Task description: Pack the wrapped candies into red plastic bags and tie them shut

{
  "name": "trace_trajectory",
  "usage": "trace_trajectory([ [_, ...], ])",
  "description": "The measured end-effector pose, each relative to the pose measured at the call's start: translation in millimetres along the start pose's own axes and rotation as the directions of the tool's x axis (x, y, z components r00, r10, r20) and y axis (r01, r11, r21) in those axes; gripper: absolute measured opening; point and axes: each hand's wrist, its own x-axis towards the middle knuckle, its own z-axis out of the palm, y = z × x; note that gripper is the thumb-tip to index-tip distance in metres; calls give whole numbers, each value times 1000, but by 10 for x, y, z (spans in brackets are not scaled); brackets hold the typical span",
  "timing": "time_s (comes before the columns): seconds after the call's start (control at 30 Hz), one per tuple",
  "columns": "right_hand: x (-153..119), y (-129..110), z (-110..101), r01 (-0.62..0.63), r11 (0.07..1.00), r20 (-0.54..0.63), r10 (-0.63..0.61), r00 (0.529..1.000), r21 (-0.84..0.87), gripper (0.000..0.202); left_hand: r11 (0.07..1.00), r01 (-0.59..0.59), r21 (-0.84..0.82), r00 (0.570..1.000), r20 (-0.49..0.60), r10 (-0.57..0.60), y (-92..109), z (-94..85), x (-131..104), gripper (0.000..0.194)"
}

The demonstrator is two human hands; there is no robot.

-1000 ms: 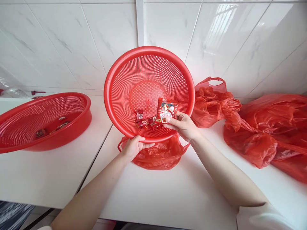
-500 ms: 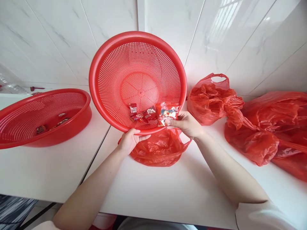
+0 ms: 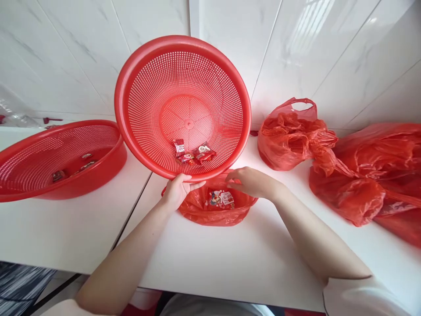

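Note:
My left hand (image 3: 178,192) grips the near rim of a large red perforated basket (image 3: 144,92), which is tilted so its inside faces me. Several small wrapped packets (image 3: 203,151) lie low inside it. Below the rim, an opened red plastic bag (image 3: 213,218) rests on the white table with a red and white packet (image 3: 221,199) in its mouth. Over the bag's right side is my right hand (image 3: 247,181), fingers bent and apart, holding nothing that I can see.
A second red basket (image 3: 75,186) with a few packets stands at the left. On the right are a red bag with a handle loop (image 3: 279,151) and a larger pile of red bags (image 3: 391,162). A tiled wall (image 3: 226,26) rises behind the table.
The red and white packet has left my right hand and is now in the bag below. My right hand has moved down off the basket rim. The basket has shifted slightly up and left.

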Motion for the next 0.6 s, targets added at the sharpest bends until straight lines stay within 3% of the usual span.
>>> trace_trajectory([
  [0.13,46,-73,14,166,986,-259,-161,952,-3,24,998,55,19,998,36,-56,-58,82,-57,11],
  [0.23,90,-83,64,152,979,-408,-196,891,-139,26,993,107,47,992,62,-110,-112,139,-105,19],
  [0.3,124,-42,126,70,977,-407,-148,901,-201,40,987,150,55,984,86,-155,-152,166,-136,23],
  [0.37,163,35,188,2,989,-361,-56,931,-148,43,980,189,59,975,106,-194,-188,182,-161,26],
  [0.43,206,120,227,-24,1000,-357,18,934,-13,33,976,212,59,970,111,-217,-213,186,-172,29],
  [0.5,243,182,225,-19,979,-418,105,902,204,25,974,220,54,968,110,-225,-222,176,-168,29],
  [0.57,267,204,186,25,839,-431,253,866,544,22,974,220,47,967,118,-224,-217,155,-152,29],
  [0.6,272,201,157,59,693,-385,326,864,719,24,975,219,44,967,122,-223,-212,144,-141,29],
])
